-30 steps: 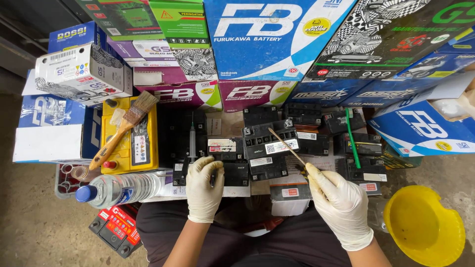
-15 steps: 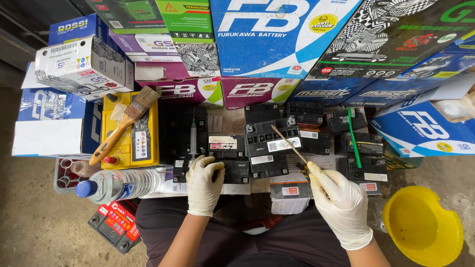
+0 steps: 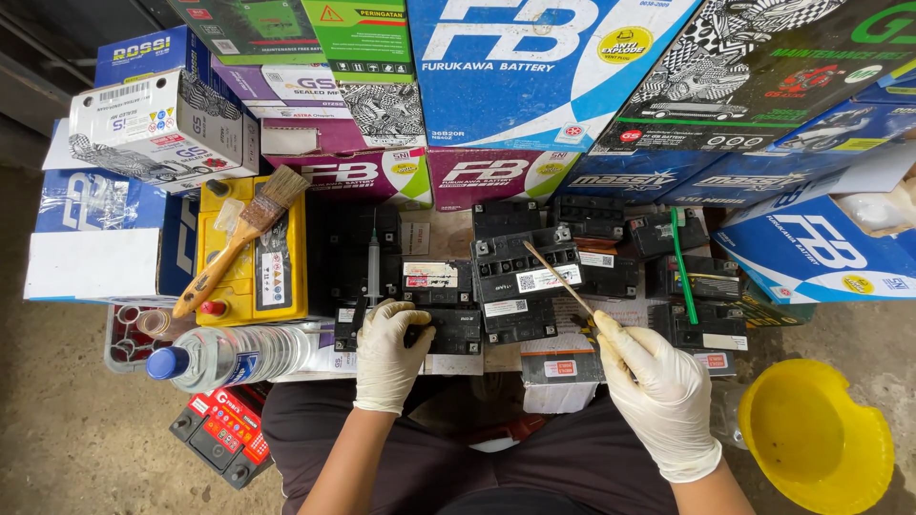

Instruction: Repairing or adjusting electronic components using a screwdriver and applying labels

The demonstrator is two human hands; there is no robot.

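Hands gloved: left hand [image 3: 389, 351] lies flat, fingers curled over a small black battery [image 3: 441, 303] at bench centre; right hand [image 3: 656, 389], at 4 o'clock of it, pinches a thin stick [image 3: 558, 277] whose tip rests on the neighbouring battery [image 3: 523, 275]. Step judged: probing or cleaning the battery top. Next move needs steady tip control. A brush [image 3: 234, 253] lies at 9 o'clock.

Crowded bench, open only at the near edge

Stacked cartons [image 3: 534, 86] wall off the bench's far edge; black batteries [image 3: 520, 277] fill its middle. A yellow battery [image 3: 277, 277] bearing a paintbrush [image 3: 239, 238] blocks the left end, with a lying bottle [image 3: 229, 355] at the near-left corner. Bare floor [image 3: 57, 439] flanks the yellow basin [image 3: 816, 439].
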